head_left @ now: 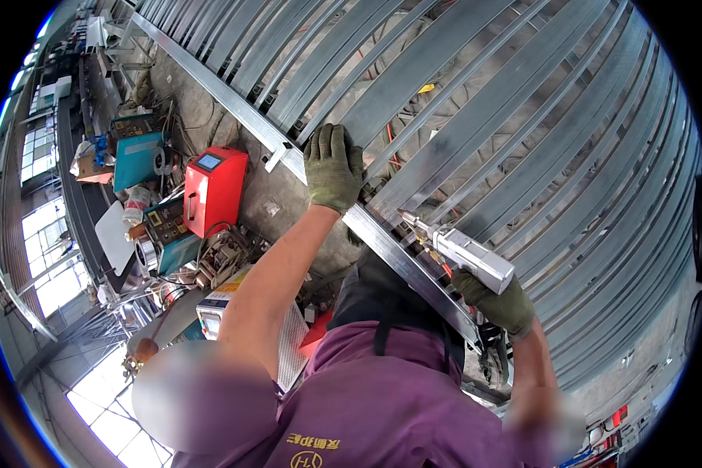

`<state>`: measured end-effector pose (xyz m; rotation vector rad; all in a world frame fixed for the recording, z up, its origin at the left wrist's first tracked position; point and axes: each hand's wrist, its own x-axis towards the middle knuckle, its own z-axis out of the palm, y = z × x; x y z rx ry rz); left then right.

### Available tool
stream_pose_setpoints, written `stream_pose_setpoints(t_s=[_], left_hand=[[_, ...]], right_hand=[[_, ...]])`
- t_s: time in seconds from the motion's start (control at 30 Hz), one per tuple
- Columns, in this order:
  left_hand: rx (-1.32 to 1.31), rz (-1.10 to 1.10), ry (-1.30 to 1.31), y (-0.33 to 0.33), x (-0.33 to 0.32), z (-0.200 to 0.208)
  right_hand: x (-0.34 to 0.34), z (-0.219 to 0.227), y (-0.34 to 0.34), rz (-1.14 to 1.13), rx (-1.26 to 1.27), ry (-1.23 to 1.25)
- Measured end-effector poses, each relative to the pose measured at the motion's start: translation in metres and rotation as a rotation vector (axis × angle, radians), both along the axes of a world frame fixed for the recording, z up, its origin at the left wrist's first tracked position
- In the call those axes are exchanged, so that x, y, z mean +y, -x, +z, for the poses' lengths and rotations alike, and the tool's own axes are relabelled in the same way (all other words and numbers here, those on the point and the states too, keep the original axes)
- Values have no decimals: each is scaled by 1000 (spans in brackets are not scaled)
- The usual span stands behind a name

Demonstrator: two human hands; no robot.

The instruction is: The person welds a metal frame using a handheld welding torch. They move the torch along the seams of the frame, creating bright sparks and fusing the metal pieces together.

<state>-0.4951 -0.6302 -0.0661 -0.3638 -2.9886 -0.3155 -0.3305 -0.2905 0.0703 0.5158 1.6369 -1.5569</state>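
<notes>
At the rail [382, 240]: our left hand [332, 171] lies open, palm down, across it and the bars [425, 74].
Right hand: ours [498, 303] grips the tool [476, 257], low over the bars.
Nozzle [410, 220]: near a bar's end; touching, we cannot tell. We should hold it steady.
Safety: we'd best press evenly, left fingers well clear of the nozzle.
</notes>
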Motion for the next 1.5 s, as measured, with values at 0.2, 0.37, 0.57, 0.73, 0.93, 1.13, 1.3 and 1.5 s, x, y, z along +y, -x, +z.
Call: stream_pose_setpoints(t_s=[0.2, 0.37, 0.57, 0.73, 0.93, 1.13, 1.3, 1.5], left_hand=[[55, -41, -46, 0, -9, -4], [-294, -236, -152, 41, 22, 50], [-968, -426, 395, 90, 108, 91], [-871, -595, 458, 84, 126, 62], [-878, -568, 496, 84, 133, 60], [-938, -511, 503, 89, 138, 67], [-916, -523, 496, 91, 139, 69], [-902, -541, 486, 93, 138, 66]], right_hand=[[1, -3, 5, -23, -43, -28], [4, 13, 15, 19, -98, -119], [-13, -5, 16, 7, -41, 14], [-29, -4, 29, 85, 65, -1], [-31, -19, 31, 71, 76, 82], [-36, -25, 39, 102, 32, 120], [-38, -31, 40, 82, 2, 131], [-43, -43, 29, 59, 69, 112]])
